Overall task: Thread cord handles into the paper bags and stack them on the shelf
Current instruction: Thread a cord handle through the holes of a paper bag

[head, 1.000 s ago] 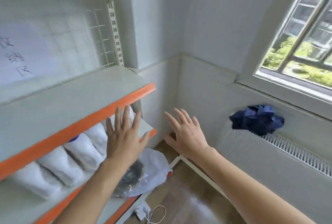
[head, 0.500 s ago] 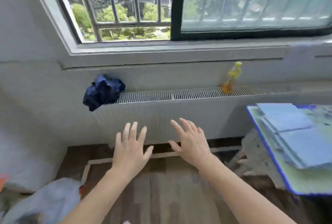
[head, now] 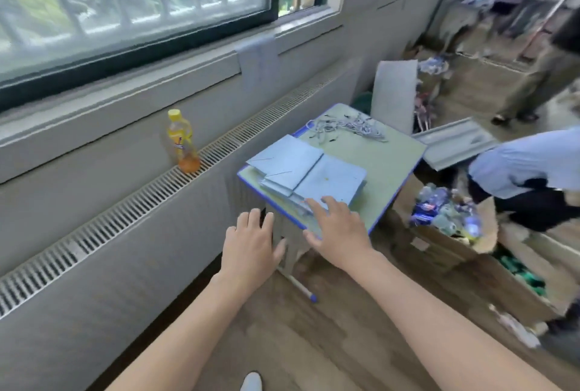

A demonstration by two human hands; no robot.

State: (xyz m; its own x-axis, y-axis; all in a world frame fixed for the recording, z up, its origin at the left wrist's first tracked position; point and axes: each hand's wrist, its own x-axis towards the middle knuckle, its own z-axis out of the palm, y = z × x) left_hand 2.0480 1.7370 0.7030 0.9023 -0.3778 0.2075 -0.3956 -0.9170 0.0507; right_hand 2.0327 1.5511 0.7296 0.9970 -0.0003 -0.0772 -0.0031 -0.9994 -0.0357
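A stack of flat pale-blue paper bags (head: 309, 172) lies at the centre of the frame, on the near left part of a small desk (head: 390, 160) with a pale green top and a blue edge. Farther back on the same desktop, toward the upper centre, sits a loose tangle of grey-white cord handles (head: 348, 127), well apart from the bags.

The right hand (head: 337, 229), just below the stack, reaches over the desk's near corner with fingers spread and straight, palm down, grasping nothing; its fingertips lie at the near edge of the stack, though motion blur leaves it unclear whether they touch. The left hand (head: 251, 241), left of it and off the desk, is likewise released, fingers extended, in the air before the desk's white leg (head: 290, 252). Both bare forearms run in from the bottom of the frame.

Left of centre, a yellow-capped bottle (head: 182, 141) with orange drink in its base stands upright on the slotted radiator grille (head: 131, 211), which runs diagonally below a barred window (head: 131, 4) filling the upper left.

At right, another person in a light-blue shirt (head: 527, 161) bends over an open cardboard box (head: 455, 233) of small wrapped items. A grey panel (head: 394, 95) stands behind the desk, and more clutter blurs into the upper right. Wood-look flooring (head: 314, 343) fills the bottom.
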